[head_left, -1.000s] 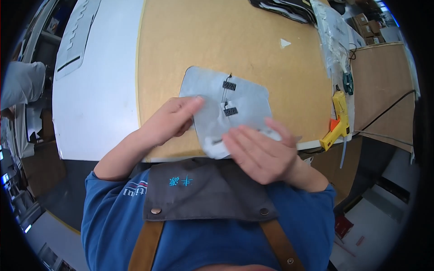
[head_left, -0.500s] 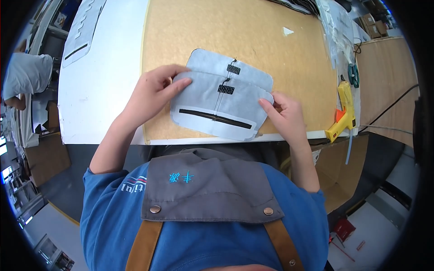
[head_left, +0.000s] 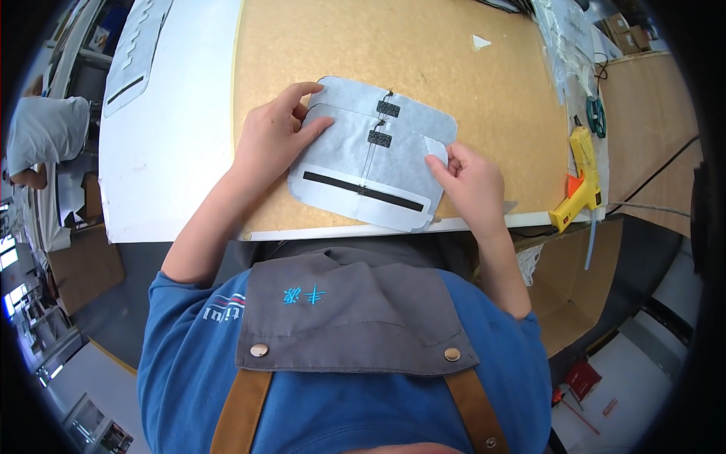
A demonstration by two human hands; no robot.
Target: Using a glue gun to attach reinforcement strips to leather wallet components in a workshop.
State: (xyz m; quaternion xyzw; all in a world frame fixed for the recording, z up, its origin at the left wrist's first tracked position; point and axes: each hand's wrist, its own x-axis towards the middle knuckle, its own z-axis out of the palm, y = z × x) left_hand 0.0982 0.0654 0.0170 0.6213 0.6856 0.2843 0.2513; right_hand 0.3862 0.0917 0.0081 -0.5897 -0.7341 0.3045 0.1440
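Observation:
Two light grey panels with rounded corners lie overlapped on the tan board, the front panel [head_left: 340, 144] covering most of the back panel [head_left: 352, 87]. Each bears a small black textured patch near its upper edge, with thin dark thread or wire by it. A long black strip [head_left: 363, 191] crosses the front panel's lower part. At the upper left, my left hand [head_left: 276, 132] has its thumb on the front panel and its forefinger at the back panel's corner. My right hand [head_left: 475, 181] pinches the front panel's right edge, thumb on top, other fingers partly hidden.
A yellow glue gun [head_left: 582, 178] rests at the table's right edge, near green-handled scissors [head_left: 596, 117]. Another grey panel [head_left: 128, 79] lies at far left. A white scrap [head_left: 481, 42] sits on the board [head_left: 499, 91]. A person [head_left: 49, 132] is at the left.
The front panel has slid up slightly and lies flatter over the back one. My left hand has shifted up toward the back panel's corner; my right hand keeps the right edge.

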